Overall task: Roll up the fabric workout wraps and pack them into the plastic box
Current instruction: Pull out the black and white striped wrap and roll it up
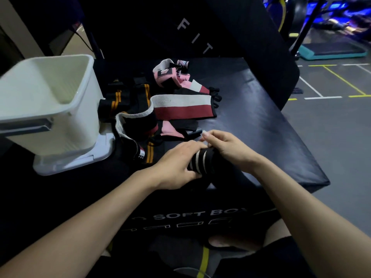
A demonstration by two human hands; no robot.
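White plastic box (pixel 50 101) sits empty on the left, loose wraps (pixel 160 109) piled beside it, then my left hand (pixel 176 167) and right hand (pixel 226 149) both pinching the black striped wrap (pixel 200 163) — soft, floppy stuff, so grip the roll's ends tight.

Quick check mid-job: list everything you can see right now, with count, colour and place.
box: one, white plastic, left on the bench, nothing visible inside
lid: one, white, under the box
bench: one, black padded
striped wrap: one, black with white stripes, partly rolled, held between both hands
loose wraps: a tangled pile, exact count unclear; black-orange, white-red, pink; right of the box
step platform: one, teal and black, floor far right
left hand: grips the striped wrap from the left
right hand: grips its right side
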